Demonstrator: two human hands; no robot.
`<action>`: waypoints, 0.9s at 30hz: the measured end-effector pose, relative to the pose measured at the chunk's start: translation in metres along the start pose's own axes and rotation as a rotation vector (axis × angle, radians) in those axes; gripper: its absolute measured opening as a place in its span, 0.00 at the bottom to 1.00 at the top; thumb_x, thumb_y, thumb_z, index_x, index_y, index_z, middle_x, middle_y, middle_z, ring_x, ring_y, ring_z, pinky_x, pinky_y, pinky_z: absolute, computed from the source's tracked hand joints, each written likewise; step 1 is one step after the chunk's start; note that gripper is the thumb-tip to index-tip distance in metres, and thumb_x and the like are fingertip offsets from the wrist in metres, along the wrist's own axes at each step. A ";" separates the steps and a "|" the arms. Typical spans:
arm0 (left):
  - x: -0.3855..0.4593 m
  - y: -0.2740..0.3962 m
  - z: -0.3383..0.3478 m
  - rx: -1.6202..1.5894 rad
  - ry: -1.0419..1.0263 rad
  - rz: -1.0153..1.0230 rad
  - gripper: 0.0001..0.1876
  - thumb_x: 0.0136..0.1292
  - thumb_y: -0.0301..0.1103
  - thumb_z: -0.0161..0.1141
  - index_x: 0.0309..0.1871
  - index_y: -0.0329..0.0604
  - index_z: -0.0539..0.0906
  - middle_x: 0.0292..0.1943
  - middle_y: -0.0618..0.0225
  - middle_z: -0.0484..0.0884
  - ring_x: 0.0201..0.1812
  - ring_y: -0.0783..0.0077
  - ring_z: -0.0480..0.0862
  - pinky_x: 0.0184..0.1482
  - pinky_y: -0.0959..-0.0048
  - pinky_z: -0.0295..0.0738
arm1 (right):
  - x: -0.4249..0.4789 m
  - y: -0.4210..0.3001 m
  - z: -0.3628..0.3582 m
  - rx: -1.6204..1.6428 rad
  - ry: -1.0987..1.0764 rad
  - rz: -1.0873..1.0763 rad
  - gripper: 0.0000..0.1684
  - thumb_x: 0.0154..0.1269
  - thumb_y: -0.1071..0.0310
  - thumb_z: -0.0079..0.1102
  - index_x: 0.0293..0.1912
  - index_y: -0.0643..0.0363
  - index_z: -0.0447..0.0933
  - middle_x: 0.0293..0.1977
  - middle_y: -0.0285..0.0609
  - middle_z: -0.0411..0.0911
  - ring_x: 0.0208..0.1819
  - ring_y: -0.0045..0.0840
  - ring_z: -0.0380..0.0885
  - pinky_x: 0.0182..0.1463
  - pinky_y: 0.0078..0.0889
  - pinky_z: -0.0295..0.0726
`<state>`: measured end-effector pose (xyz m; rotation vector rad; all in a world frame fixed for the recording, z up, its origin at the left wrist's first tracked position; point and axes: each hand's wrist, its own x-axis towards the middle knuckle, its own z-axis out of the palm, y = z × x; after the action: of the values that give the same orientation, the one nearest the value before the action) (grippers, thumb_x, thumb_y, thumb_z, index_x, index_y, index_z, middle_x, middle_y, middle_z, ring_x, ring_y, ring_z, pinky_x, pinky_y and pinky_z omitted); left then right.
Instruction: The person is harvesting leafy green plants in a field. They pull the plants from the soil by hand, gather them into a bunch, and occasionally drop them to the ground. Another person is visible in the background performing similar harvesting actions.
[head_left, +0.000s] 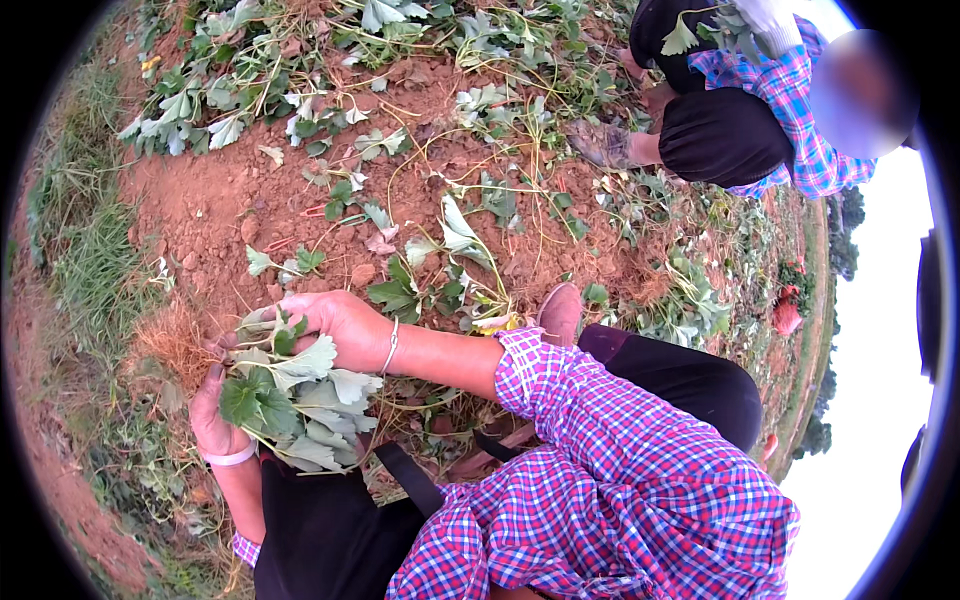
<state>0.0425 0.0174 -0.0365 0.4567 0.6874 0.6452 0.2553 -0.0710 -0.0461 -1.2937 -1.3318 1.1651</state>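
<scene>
A bundle of strawberry seedlings (322, 412) hangs between my hands, its broad green leaves showing pale undersides. Bare reddish-brown fibrous roots (176, 349) stick out at its left end. My left hand (214, 412), with a pale bangle at the wrist, grips the bundle just beside the roots. From the right reaches my right hand (330, 326), a thin bracelet on its wrist, its fingers closed around stems and leaves at the upper side. Leaves partly hide the fingertips of both hands.
Loose strawberry plants (450, 247) and runners lie on reddish soil (210, 195). Small red plastic pieces (281, 244) are among them. A co-worker (727, 135) squats at upper right, a gloved hand (769, 22) holding leaves. Grass (105, 247) borders the left side.
</scene>
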 end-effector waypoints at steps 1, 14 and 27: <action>0.003 -0.001 0.003 -0.056 0.016 -0.025 0.19 0.59 0.30 0.59 0.54 0.37 0.73 0.51 0.56 0.76 0.50 0.63 0.77 0.55 0.64 0.71 | -0.004 0.002 -0.004 -0.058 0.042 -0.030 0.21 0.48 0.71 0.65 0.45 0.51 0.80 0.53 0.41 0.74 0.50 0.38 0.77 0.52 0.32 0.75; 0.015 -0.014 0.010 1.157 0.253 0.442 0.27 0.58 0.24 0.61 0.61 0.30 0.67 0.53 0.60 0.76 0.51 0.68 0.77 0.57 0.70 0.68 | 0.005 -0.026 -0.042 -0.484 0.248 0.251 0.09 0.51 0.65 0.57 0.28 0.61 0.76 0.23 0.50 0.76 0.29 0.45 0.77 0.34 0.46 0.75; -0.017 0.018 -0.024 0.252 0.240 -0.089 0.23 0.59 0.27 0.58 0.58 0.33 0.70 0.51 0.56 0.77 0.51 0.62 0.77 0.57 0.64 0.71 | 0.008 -0.006 -0.175 -0.585 0.754 0.155 0.21 0.62 0.56 0.55 0.49 0.59 0.78 0.37 0.48 0.82 0.39 0.34 0.81 0.47 0.30 0.78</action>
<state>0.0082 0.0231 -0.0355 0.5830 1.0186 0.5355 0.4278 -0.0572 -0.0164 -2.0197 -1.0204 0.2763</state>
